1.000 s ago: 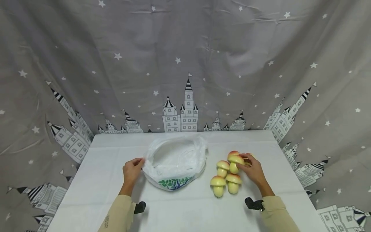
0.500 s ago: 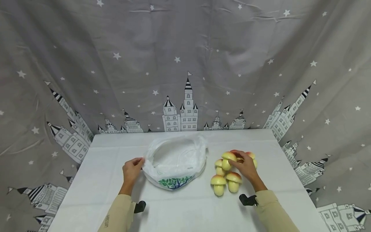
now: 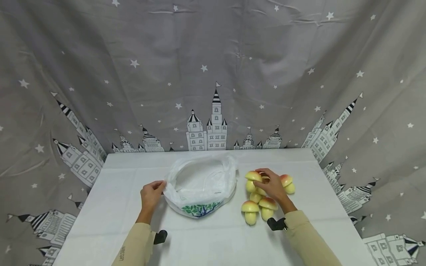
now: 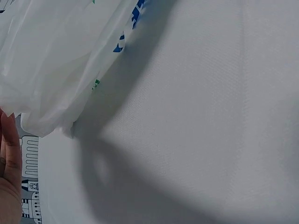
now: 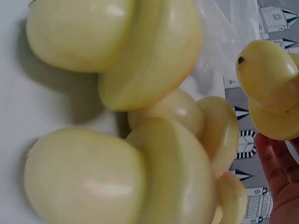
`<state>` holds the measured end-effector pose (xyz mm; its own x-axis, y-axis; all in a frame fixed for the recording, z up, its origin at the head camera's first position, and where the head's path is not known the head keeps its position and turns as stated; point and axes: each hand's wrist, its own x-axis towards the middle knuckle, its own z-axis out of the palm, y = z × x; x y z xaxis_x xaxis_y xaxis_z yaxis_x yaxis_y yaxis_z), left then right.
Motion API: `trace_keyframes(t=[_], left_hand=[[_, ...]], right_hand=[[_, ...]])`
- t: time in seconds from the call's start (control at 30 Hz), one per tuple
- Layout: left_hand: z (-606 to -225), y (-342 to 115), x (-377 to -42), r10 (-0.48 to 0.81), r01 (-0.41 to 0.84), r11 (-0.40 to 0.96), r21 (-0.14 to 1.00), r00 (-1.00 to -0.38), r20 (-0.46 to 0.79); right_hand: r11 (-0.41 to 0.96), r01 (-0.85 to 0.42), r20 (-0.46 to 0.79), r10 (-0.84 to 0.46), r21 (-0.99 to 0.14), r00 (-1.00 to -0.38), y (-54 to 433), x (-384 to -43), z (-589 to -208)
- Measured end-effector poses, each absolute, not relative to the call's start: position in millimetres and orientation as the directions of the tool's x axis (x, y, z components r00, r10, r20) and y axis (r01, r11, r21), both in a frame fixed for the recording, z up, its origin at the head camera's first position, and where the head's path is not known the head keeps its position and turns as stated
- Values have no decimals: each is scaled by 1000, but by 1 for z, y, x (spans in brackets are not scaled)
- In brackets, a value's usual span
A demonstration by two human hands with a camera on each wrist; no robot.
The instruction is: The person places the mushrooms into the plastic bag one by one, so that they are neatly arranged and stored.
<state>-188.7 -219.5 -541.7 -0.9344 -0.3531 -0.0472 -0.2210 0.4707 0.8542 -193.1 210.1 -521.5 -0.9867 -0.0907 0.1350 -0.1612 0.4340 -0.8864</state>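
A white plastic bag (image 3: 178,204) with a green and blue tree print lies on the table with its mouth spread wide. My left hand (image 3: 151,196) pinches its left rim; in the left wrist view the fingers (image 4: 11,149) show at the edge of the bag (image 4: 51,60). To the right of the bag, my right hand (image 3: 274,186) grips a yellow toy mushroom (image 3: 252,176), lifted over other mushrooms. The right wrist view shows the held mushroom (image 5: 266,77) with its stem toward the camera, partly cut off by the frame.
Several more toy mushrooms lie in a cluster, including a front-left one (image 3: 250,212), one beside it (image 3: 267,208) and one right of my hand (image 3: 287,184). Others are partly hidden under the hand. A grey castle-print curtain (image 3: 213,55) hangs behind the white table (image 3: 213,244).
My right hand has lifted the mushroom from the group and moved left with it toward the bag, uncovering a mushroom at the right. My left hand has stayed at the bag's rim.
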Motion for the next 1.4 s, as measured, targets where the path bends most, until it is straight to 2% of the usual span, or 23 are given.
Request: trace_keyframes(t=[0.23, 0.47, 0.93, 1.17, 1.4], left_hand=[[-540, -222, -187, -351, -228, 474, 851, -935, -55], [-541, -228, -184, -378, -229, 475, 849, -925, -38], [-540, -221, -187, -380, -245, 397, 884, -921, -84], [-543, -218, -188, -373, -254, 400, 881, -923, -97], [-540, -218, -187, -376, -253, 410, 876, -922, -90]], right_hand=[[417, -173, 140, -108, -892, -984, 197, -205, -528], [419, -220, 153, -187, -881, -970, 178, -207, -531], [326, -272, 232, -155, -906, -960, 143, -206, -530], [295, -317, 275, -174, -901, -945, 123, -196, -505], [289, -340, 293, -196, -895, -936, 102, -202, -510]])
